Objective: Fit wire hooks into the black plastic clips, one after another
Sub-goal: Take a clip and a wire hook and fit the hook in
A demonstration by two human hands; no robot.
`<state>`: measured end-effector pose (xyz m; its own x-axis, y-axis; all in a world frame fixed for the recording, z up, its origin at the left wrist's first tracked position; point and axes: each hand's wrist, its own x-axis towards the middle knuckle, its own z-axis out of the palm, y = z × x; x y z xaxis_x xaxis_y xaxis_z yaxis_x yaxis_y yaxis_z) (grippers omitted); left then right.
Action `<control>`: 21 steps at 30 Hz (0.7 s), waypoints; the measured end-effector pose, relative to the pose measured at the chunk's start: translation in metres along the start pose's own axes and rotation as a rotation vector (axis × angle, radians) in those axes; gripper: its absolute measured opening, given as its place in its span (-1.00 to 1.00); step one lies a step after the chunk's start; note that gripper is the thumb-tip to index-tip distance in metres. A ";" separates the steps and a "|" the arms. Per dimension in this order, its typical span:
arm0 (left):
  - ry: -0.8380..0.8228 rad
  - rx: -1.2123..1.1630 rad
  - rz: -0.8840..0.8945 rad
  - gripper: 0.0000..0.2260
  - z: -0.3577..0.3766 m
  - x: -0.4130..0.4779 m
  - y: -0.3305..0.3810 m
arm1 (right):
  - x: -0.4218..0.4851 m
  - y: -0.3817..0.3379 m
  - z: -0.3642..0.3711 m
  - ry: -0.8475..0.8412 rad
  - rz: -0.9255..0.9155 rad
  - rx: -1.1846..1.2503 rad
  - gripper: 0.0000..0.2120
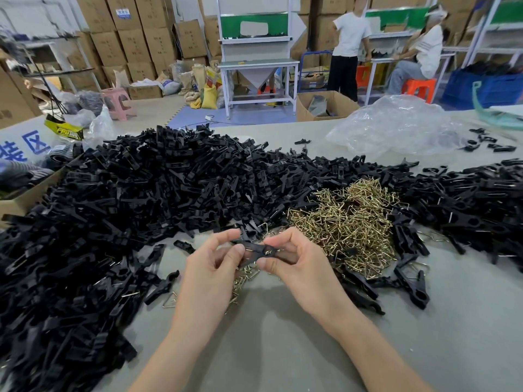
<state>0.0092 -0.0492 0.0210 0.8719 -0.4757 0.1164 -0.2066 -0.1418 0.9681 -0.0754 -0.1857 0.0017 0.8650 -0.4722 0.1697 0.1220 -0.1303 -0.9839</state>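
Currently the black plastic clip (250,248) is above the table, long axis left-to-right. Left hand (209,267) pinches its left end and right hand (297,261) its right end. Wire hook pile (348,224) lies nearer the right hand, so that hand likely fetches next.

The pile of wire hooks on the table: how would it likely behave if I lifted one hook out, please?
The pile of wire hooks looks interlocked, so one would probably drag neighbours along. Each is thin bent wire, likely light and fairly stiff. The angular shapes should not roll on the table.
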 end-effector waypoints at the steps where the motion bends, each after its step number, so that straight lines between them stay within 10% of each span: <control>1: 0.004 -0.020 -0.025 -0.83 0.004 -0.002 -0.001 | -0.001 0.001 0.001 0.005 -0.004 -0.076 -0.74; 11: -0.198 -0.788 -0.469 -0.71 0.028 -0.013 0.017 | -0.010 -0.003 0.016 -0.020 -0.380 -0.443 -0.82; 21: -0.353 -0.889 -0.626 -0.68 0.019 -0.006 0.015 | -0.013 -0.006 0.012 -0.134 -0.397 -0.632 -0.82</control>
<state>-0.0077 -0.0645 0.0302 0.5088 -0.7750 -0.3749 0.7300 0.1576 0.6650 -0.0818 -0.1685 0.0050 0.8708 -0.1808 0.4572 0.1698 -0.7622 -0.6247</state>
